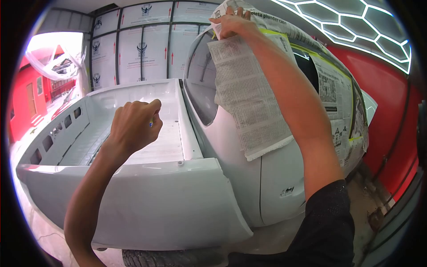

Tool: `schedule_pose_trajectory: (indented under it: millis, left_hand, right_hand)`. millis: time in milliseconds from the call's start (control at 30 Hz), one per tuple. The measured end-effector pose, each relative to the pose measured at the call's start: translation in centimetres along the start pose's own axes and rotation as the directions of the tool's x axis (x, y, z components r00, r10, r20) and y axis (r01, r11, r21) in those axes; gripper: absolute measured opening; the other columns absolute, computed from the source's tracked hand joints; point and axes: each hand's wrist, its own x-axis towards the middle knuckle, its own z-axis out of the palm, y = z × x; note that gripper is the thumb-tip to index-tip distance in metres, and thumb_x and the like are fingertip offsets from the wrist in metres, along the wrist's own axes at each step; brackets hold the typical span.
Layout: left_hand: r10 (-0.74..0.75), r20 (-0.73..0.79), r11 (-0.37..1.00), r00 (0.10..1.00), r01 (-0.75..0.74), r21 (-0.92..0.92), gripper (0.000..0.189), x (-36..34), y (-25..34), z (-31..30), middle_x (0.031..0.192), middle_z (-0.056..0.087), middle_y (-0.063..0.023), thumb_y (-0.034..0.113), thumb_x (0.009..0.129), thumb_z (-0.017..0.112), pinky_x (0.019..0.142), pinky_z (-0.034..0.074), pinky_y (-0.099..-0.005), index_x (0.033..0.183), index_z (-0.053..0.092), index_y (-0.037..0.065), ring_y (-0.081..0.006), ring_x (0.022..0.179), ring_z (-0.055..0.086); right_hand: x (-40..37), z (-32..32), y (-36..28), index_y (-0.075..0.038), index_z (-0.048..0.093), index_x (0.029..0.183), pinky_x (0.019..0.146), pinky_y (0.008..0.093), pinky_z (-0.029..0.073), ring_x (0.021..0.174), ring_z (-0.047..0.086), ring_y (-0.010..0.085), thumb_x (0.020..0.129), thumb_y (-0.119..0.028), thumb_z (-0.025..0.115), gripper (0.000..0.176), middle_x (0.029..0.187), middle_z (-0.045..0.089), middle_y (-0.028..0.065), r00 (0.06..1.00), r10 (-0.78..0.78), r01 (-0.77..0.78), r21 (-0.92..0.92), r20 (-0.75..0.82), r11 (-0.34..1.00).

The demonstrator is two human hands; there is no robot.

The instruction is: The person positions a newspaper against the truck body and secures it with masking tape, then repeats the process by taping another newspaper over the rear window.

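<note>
My right hand (233,24) reaches up to the roof edge of a white pickup cab (235,147). Its fingers are spread and press on the top of a newspaper sheet (249,89), which hangs down over the side window and door. Yellow-green masking tape (273,32) runs along the roof edge beside this hand. Over the truck bed (167,138), my left hand (135,122) is raised with its fingers curled closed. A small bluish spot shows between its fingers; what it belongs to is hidden.
More newspaper (331,89) covers the front windows, and paper lies over the roof. An uncovered rear side window (202,80) is left of the hanging sheet. A tire (169,258) shows below the bed side. A red wall (378,84) stands at right, panelled wall (142,44) behind.
</note>
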Motion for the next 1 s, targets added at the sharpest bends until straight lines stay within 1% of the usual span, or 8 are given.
schedule_pose_trajectory:
  millis: [200, 300, 433, 533, 733, 900, 967, 1000]
  left_hand:
    - [0.027, -0.135, 0.996, 0.99, -0.037, -0.077, 0.007, -0.9, 1.6, -3.9, 0.084, 0.073, -0.0142, 0.011, 0.094, 0.067, 0.066, 0.053, -0.0425, 0.098, 0.066, 0.004, -0.0306, 0.067, 0.069]
    - [0.047, -0.217, 0.985, 0.975, -0.082, -0.155, 0.009, -0.4, 2.1, -5.6, 0.089, 0.072, -0.0166, 0.011, 0.097, 0.066, 0.072, 0.055, -0.0432, 0.103, 0.065, 0.004, -0.0332, 0.075, 0.071]
    - [0.006, -0.254, 0.969, 0.967, -0.069, -0.239, 0.019, 2.2, 3.1, -7.6, 0.098, 0.071, -0.0205, 0.014, 0.103, 0.062, 0.082, 0.055, -0.0394, 0.117, 0.061, 0.002, -0.0332, 0.086, 0.072]
    - [0.044, -0.366, 0.946, 0.93, -0.157, -0.283, 0.023, 4.1, 4.6, -7.9, 0.102, 0.071, -0.0201, 0.013, 0.105, 0.06, 0.084, 0.055, -0.041, 0.125, 0.059, 0.002, -0.0296, 0.09, 0.072]
    - [0.105, -0.368, 0.908, 0.924, -0.24, -0.343, 0.05, 7.3, 9.9, -8.8, 0.093, 0.067, -0.0188, 0.012, 0.105, 0.06, 0.08, 0.054, -0.0435, 0.151, 0.045, 0.004, -0.0254, 0.083, 0.067]
    - [0.224, -0.546, 0.861, 0.807, -0.426, -0.277, 0.049, 10.6, 13.0, -8.0, 0.096, 0.068, -0.02, 0.012, 0.104, 0.061, 0.075, 0.057, -0.0442, 0.15, 0.044, 0.005, -0.0271, 0.085, 0.071]
    - [0.246, -0.556, 0.887, 0.794, -0.416, -0.202, 0.055, 12.1, 13.2, -8.2, 0.107, 0.07, -0.0208, 0.012, 0.103, 0.064, 0.09, 0.057, -0.0484, 0.152, 0.039, 0.009, -0.0335, 0.108, 0.07]
    - [0.26, -0.561, 0.897, 0.786, -0.412, -0.162, 0.058, 12.6, 13.4, -8.3, 0.113, 0.072, -0.0212, 0.012, 0.102, 0.066, 0.098, 0.058, -0.0506, 0.153, 0.037, 0.01, -0.0367, 0.119, 0.069]
  right_hand:
    - [-0.9, -4.3, -2.5, -0.036, 0.078, 0.12, 0.114, 0.0586, 0.025, 0.141, 0.034, 0.0341, 0.071, -0.05, 0.088, 0.052, 0.148, 0.049, 0.0059, 0.995, -0.006, 0.021, -0.158, 0.098, 0.987]
    - [-3.1, -7.2, -4.0, -0.031, 0.08, 0.116, 0.113, 0.0541, 0.026, 0.135, 0.038, 0.0323, 0.078, -0.047, 0.082, 0.041, 0.141, 0.054, 0.0059, 0.995, 0.05, -0.019, 0.333, -0.085, 0.943]
    - [-9.9, -13.4, -4.5, -0.024, 0.083, 0.106, 0.115, 0.0543, 0.023, 0.12, 0.053, 0.0268, 0.086, -0.043, 0.076, 0.028, 0.104, 0.074, 0.0058, 0.979, 0.027, 0.159, 0.839, -0.203, 0.52]
    - [-12.2, -14.6, -3.4, -0.018, 0.084, 0.101, 0.112, 0.0511, 0.036, 0.101, 0.068, 0.0229, 0.091, -0.047, 0.074, 0.033, 0.085, 0.077, 0.0077, 0.999, -0.002, 0.037, 0.989, -0.037, 0.142]
    - [-15.3, -16.2, 1.0, -0.005, 0.082, 0.108, 0.081, 0.0326, 0.059, 0.09, 0.077, 0.0245, 0.084, -0.054, 0.083, 0.054, 0.095, 0.08, 0.0144, 0.991, 0.007, 0.131, 0.991, -0.131, -0.022]
    - [-15.9, -17.1, 5.2, -0.007, 0.083, 0.101, 0.089, 0.0359, 0.057, 0.093, 0.076, 0.0232, 0.084, -0.048, 0.086, 0.045, 0.099, 0.079, 0.014, 0.993, 0.017, 0.118, 0.993, -0.117, -0.025]
    - [-15.6, -17.0, 7.1, -0.009, 0.083, 0.105, 0.089, 0.0342, 0.055, 0.09, 0.074, 0.0189, 0.085, -0.049, 0.085, 0.045, 0.094, 0.079, 0.01, 0.992, 0.06, 0.106, 0.991, -0.111, 0.077]
    - [-16.2, -20.8, 8.5, 0.0, 0.078, 0.116, 0.101, 0.0414, 0.051, 0.117, 0.066, 0.0288, 0.087, -0.036, 0.084, 0.046, 0.126, 0.071, 0.0212, 0.979, -0.083, -0.196, 0.972, 0.187, -0.126]
